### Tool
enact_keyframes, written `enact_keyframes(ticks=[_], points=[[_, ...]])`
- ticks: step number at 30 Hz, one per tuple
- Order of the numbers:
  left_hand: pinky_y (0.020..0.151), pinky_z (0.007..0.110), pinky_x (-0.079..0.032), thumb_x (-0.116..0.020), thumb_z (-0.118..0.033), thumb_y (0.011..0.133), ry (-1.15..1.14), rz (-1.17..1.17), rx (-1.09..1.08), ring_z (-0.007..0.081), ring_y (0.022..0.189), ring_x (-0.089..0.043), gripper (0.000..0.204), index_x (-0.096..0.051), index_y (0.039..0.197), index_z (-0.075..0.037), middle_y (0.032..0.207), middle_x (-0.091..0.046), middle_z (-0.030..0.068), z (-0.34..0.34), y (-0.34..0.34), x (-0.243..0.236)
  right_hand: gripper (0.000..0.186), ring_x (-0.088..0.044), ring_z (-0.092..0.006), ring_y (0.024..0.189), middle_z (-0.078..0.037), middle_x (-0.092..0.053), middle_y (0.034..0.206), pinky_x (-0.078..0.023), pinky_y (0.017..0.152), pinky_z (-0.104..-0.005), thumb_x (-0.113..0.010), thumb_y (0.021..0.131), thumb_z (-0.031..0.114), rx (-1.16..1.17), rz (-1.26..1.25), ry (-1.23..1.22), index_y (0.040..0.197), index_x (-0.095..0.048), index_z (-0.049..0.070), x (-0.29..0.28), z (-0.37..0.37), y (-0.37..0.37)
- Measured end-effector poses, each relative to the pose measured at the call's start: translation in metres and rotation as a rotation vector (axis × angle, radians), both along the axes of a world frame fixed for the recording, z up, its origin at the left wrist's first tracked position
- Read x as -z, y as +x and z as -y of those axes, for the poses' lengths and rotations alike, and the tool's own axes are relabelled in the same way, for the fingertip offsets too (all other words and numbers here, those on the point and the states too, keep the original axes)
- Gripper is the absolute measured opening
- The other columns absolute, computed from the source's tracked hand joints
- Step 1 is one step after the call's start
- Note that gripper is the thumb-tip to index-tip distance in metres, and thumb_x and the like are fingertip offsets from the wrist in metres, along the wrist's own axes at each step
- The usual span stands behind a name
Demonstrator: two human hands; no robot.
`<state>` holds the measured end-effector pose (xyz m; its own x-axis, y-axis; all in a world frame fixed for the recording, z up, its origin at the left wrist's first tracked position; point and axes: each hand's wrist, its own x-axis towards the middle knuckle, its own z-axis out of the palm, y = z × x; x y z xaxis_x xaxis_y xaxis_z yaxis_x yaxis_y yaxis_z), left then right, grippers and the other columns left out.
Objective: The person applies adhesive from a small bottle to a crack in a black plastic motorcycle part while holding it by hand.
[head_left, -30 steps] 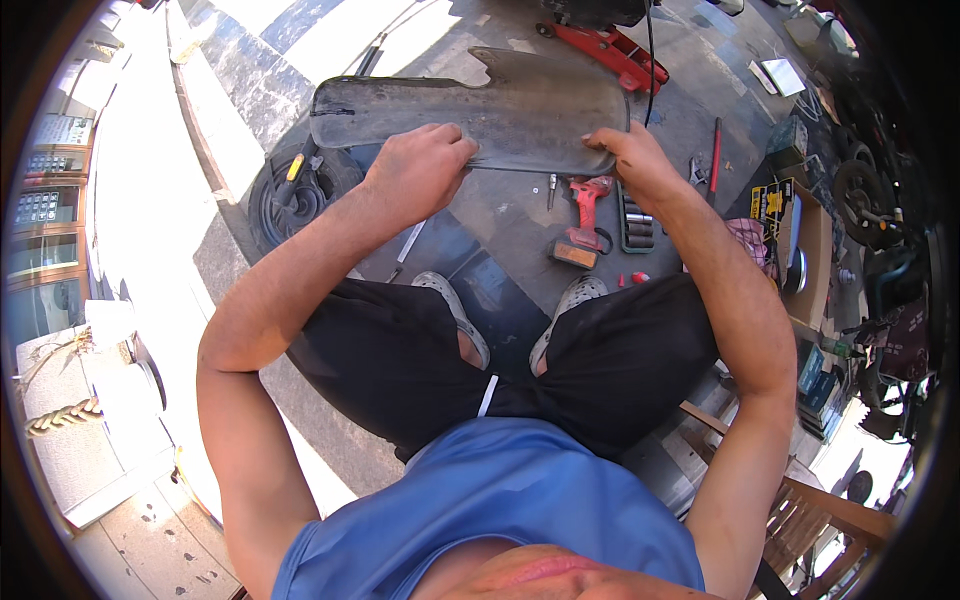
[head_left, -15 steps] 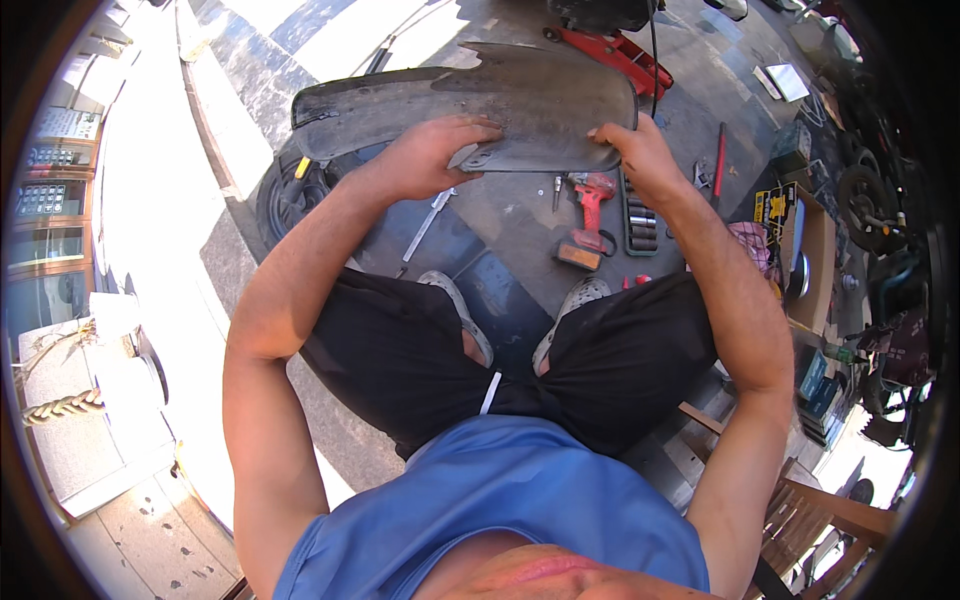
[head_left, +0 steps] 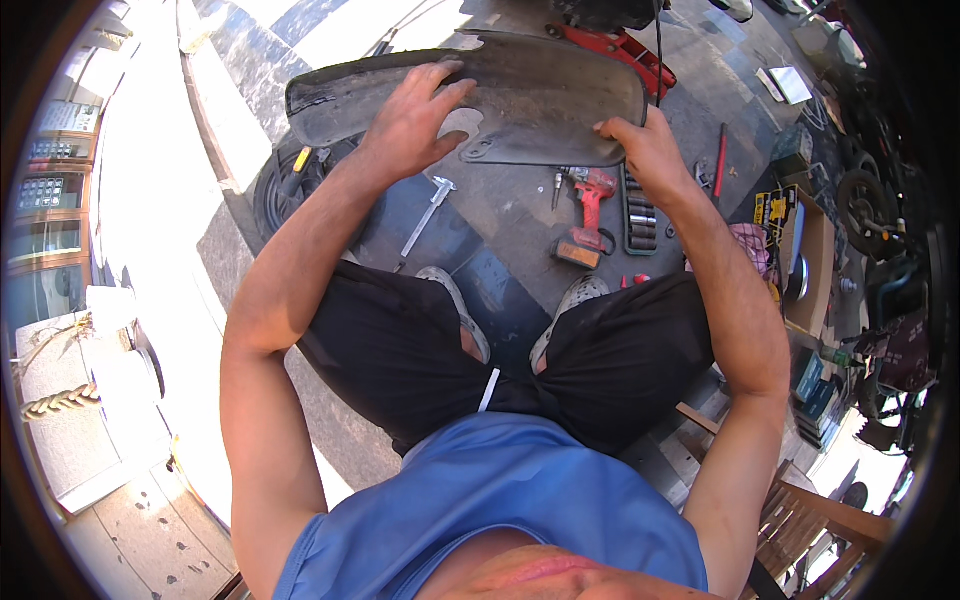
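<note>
A long, dusty dark-grey mudguard (head_left: 560,105), curved like a trough with a notch in its near edge, is held up ahead of me with its hollow side toward me. My right hand (head_left: 650,155) grips its right end, thumb on the inner face and fingers hidden behind. Across the left half lies my left hand (head_left: 412,125), fingers spread over the inner surface, thumb apart beside the notch. Below it on the ground rest a metal caliper (head_left: 428,215), a red cordless impact driver (head_left: 592,205) and a case of sockets (head_left: 640,215).
A red floor jack (head_left: 625,58) stands beyond the mudguard. Right of the sockets lies a red-handled bar (head_left: 720,165), near a cardboard box (head_left: 815,265). A black tyre (head_left: 268,195) is at the left. A wooden chair (head_left: 825,510) stands at my lower right.
My left hand has slid up and left over the mudguard, and its fingers have spread. The mudguard has shifted slightly away, uncovering its notch and more of the caliper. My right hand keeps its grip.
</note>
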<state>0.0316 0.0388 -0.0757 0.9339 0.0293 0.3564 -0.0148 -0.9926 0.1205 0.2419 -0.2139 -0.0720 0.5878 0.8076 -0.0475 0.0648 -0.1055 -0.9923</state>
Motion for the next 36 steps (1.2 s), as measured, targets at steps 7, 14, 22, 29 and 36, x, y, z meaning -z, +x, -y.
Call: enact_keyframes(ticks=[7,14,22,29,36], points=[[0.106,0.043,-0.048,-0.083,-0.014,0.078,-0.013,-0.048,-0.025,0.0358,0.124,-0.056,0.061,-0.06,0.134,-0.006,0.133,-0.059,0.0157,0.0,0.001,0.005,0.022,-0.064,-0.0147,0.084,-0.006,-0.073,0.092,-0.049,0.078,-0.0308,-0.064,0.088,0.009,-0.018,0.036,0.004,0.103,-0.071,-0.005,-0.002,0.001,0.003],[0.116,0.047,-0.041,-0.074,0.002,0.072,0.072,-0.023,0.212,0.0345,0.138,-0.049,0.084,-0.052,0.151,-0.017,0.151,-0.052,0.011,0.014,0.013,-0.017,0.019,-0.066,-0.0134,0.087,-0.005,-0.073,0.093,-0.049,0.079,-0.029,-0.064,0.089,0.009,-0.066,0.069,-0.017,0.102,-0.072,-0.004,-0.002,-0.005,-0.002],[0.128,0.047,-0.027,-0.069,-0.012,0.085,0.275,-0.189,0.327,0.0269,0.156,-0.03,0.085,-0.035,0.163,-0.017,0.17,-0.032,0.0052,0.042,0.023,-0.015,0.025,-0.066,-0.0146,0.086,-0.007,-0.074,0.095,-0.052,0.078,-0.0315,-0.064,0.087,0.008,-0.144,0.064,-0.061,0.107,-0.07,-0.006,-0.003,-0.004,-0.006],[0.121,0.045,-0.037,-0.065,0.0,0.082,0.208,-0.182,0.272,0.0311,0.146,-0.044,0.074,-0.046,0.153,-0.009,0.16,-0.044,0.012,0.014,0.022,0.008,0.02,-0.064,-0.0124,0.085,-0.005,-0.073,0.093,-0.049,0.077,-0.0292,-0.065,0.087,0.006,-0.017,0.066,-0.029,0.104,-0.071,-0.004,0.001,-0.002,0.002],[0.105,0.044,-0.05,-0.065,0.006,0.076,0.106,-0.243,0.105,0.033,0.123,-0.059,0.069,-0.055,0.143,-0.007,0.132,-0.061,0.0131,0.004,0.012,0.006,0.026,-0.063,-0.0153,0.08,-0.007,-0.073,0.091,-0.049,0.073,-0.0331,-0.064,0.086,0.008,0.04,0.143,-0.021,0.108,-0.07,-0.005,0.004,-0.001,-0.001]])
